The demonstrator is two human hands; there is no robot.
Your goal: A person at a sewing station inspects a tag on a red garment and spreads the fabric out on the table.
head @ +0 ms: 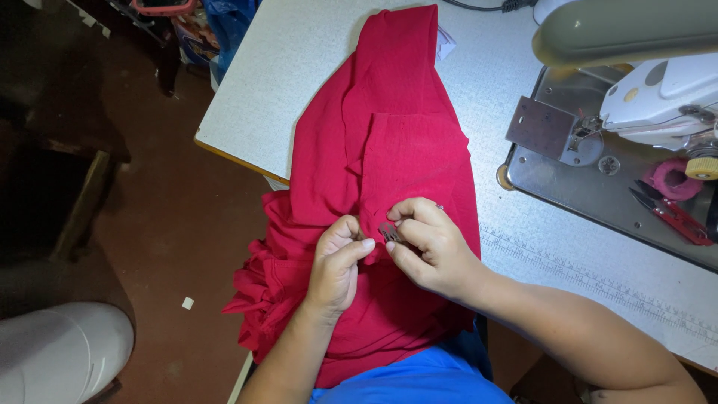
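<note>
- Red garment (389, 157) lies draped over the near-left edge of the desk (299, 67). Top part is flat on the surface, lower part bunches and hangs into your lap. My read: the desk carries the weight, so you only have to control the small patch you're working.
- Your left hand (335, 262) sits on the fabric just left of the work spot, thumb pressed against curled fingers (357, 248), pinching a fold of cloth. Looks like it's there to keep that patch taut.
- Your right hand (434, 247) is touching the same spot from the right. Its fingers are closed together around a small dark tool (390, 233); can't tell exactly what kind, possibly a thread snip or seam ripper.
- The two hands are nearly touching, tool between them, right at a seam or fold line low on the garment.
- Garment long axis runs from your lap up and away toward the far edge of the desk, slightly tilted right. Narrow end points away from you, wide bunched end toward you.
- Tool is short; its visible end points left, toward your left thumb, roughly across the garment's long axis.
- Sewing machine (643, 97) stands well apart on the right, with red-handled snips (673, 213) and a pink ring-shaped item (669, 179) on its bed, all untouched.
</note>
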